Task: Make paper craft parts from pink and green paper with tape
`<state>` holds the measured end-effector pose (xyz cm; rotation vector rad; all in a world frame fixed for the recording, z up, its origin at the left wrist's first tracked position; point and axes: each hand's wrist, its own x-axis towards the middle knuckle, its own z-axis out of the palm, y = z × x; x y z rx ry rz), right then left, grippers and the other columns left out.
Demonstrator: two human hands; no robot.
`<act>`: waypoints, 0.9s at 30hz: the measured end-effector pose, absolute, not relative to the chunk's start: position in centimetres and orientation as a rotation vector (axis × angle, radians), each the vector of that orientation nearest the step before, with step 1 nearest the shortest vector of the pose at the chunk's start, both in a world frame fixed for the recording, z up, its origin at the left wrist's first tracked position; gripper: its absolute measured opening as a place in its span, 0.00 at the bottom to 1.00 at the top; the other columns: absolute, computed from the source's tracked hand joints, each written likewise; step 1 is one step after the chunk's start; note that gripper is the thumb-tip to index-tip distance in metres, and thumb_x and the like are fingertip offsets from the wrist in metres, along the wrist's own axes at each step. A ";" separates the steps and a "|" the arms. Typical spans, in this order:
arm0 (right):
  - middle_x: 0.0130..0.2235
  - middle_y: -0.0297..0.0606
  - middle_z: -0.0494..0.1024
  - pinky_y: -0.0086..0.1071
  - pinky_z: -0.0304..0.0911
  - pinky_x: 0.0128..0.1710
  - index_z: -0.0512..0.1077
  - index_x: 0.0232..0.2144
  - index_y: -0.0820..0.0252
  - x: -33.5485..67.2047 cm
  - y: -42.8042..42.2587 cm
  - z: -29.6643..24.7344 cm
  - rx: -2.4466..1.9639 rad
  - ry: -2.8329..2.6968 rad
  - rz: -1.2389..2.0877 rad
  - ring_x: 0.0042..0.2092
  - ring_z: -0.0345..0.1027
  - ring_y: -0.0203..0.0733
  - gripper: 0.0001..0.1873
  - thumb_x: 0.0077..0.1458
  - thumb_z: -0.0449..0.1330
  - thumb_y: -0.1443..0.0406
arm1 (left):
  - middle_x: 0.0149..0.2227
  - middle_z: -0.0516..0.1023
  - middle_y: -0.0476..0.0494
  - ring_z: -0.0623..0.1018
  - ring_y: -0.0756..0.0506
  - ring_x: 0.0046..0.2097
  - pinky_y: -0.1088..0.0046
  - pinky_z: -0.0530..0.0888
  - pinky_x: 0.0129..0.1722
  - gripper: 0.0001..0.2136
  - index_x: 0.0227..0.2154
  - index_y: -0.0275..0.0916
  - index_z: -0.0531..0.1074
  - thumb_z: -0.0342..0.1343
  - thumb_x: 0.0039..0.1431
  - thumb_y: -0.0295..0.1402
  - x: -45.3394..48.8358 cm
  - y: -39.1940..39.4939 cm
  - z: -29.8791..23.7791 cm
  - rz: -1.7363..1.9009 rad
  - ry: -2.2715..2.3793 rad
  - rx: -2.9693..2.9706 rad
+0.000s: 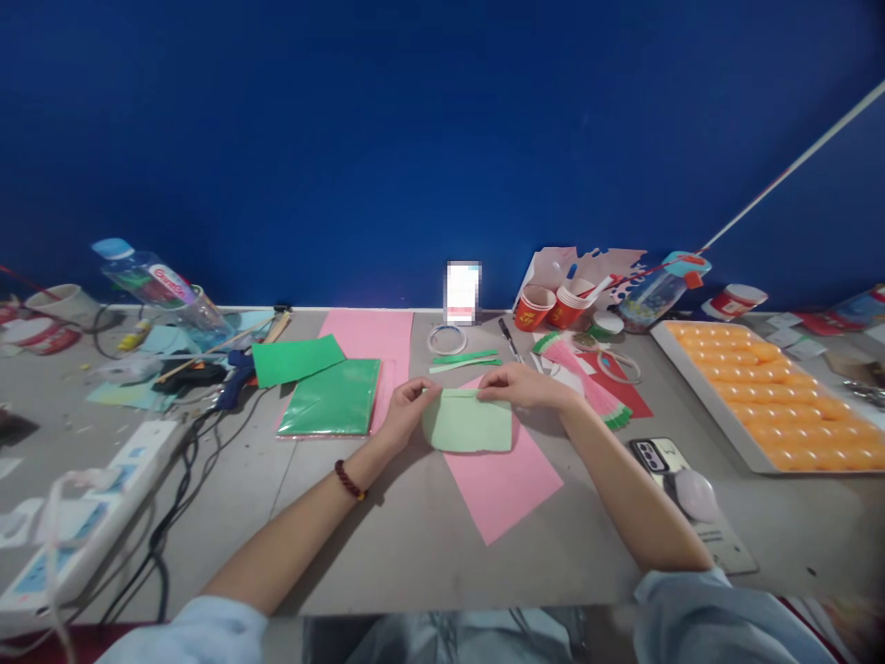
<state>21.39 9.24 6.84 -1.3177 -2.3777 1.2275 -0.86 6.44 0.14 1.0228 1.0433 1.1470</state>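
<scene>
A sheet of light green paper [468, 426] is held between both hands over a pink sheet [508, 493] on the table. Its far edge looks folded over in a narrow strip. My left hand [409, 406] pinches the far left corner between thumb and fingers. At the far right part of the same edge, my right hand [518, 385] presses with its fingers together. Just beyond the paper lie several thin green strips [466, 358] and a white ring-shaped roll [447, 340].
Left are a packet of green paper [332, 401], a glue gun [235, 378], cables and a power strip [89, 516]. Right are red paper cups [535, 309], a pink and green paper fringe [587, 383], a phone [656, 454] and a tray of orange balls [774, 392].
</scene>
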 end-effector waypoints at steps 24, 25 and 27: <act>0.24 0.34 0.71 0.27 0.53 0.22 0.75 0.28 0.60 23.2 9.7 6.4 -1.367 -2.397 1.324 0.25 0.62 0.34 0.16 0.51 0.56 0.54 | 0.33 0.80 0.39 0.78 0.44 0.35 0.70 0.71 0.37 0.17 0.39 0.34 0.77 0.61 0.50 0.41 -1.5 5.8 2.1 0.398 0.584 1.174; 0.24 0.34 0.72 0.27 0.54 0.22 0.74 0.28 0.60 23.4 9.7 6.3 -1.401 -2.361 1.343 0.25 0.63 0.34 0.16 0.50 0.57 0.53 | 0.34 0.80 0.39 0.78 0.44 0.35 0.70 0.71 0.38 0.18 0.40 0.34 0.77 0.62 0.49 0.41 -1.5 5.8 2.3 0.398 0.575 1.160; 0.24 0.34 0.72 0.27 0.55 0.22 0.74 0.27 0.60 23.6 9.8 6.2 -1.429 -2.310 1.387 0.25 0.65 0.35 0.17 0.50 0.57 0.52 | 0.34 0.80 0.38 0.79 0.44 0.35 0.69 0.71 0.38 0.19 0.41 0.34 0.77 0.62 0.48 0.41 -1.6 5.8 2.4 0.398 0.578 1.139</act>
